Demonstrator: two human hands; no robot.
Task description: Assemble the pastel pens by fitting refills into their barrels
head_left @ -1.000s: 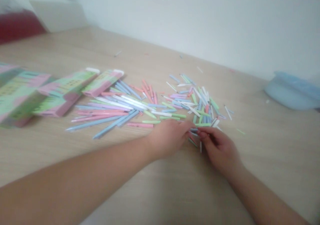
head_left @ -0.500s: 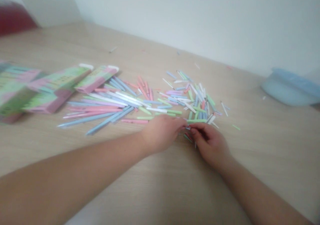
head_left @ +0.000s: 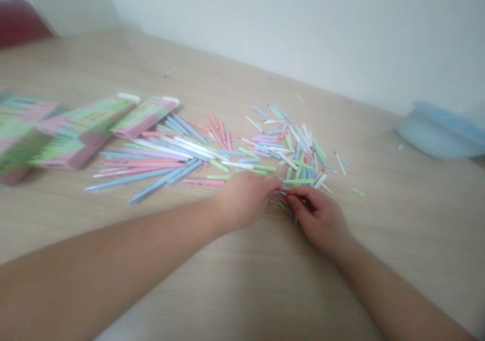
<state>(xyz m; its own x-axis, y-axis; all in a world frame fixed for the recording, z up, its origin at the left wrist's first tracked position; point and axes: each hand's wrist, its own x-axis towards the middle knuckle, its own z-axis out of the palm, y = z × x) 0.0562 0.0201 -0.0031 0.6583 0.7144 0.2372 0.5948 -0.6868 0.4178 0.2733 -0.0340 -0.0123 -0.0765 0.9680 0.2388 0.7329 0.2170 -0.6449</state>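
Close together near the table's middle, my left hand [head_left: 246, 199] and my right hand [head_left: 318, 217] are both closed, fingertips pinched. Between them shows a small, thin light-blue pen part [head_left: 282, 192], its ends hidden by my fingers. Just beyond is a scattered heap of short pastel pen parts [head_left: 299, 149] in green, blue, white and pink, with thin sticks among them. To the left lies a loose pile of longer pastel pens [head_left: 162, 159], several pointing left. A few small pieces [head_left: 285, 207] lie under my hands. Blur hides finer detail.
Several pink-and-green cartons [head_left: 85, 129] lie at the left. A pale blue pouch-like thing [head_left: 443, 131] sits at the right by the wall [head_left: 303, 28]. A cream panel [head_left: 71, 7] and a red object [head_left: 20, 22] are at the back left. Stray bits dot the wooden table [head_left: 227, 290].
Both hands stay pinched together in nearly the same place, the blue piece between them. The view has shifted very slightly; the piles look the same.
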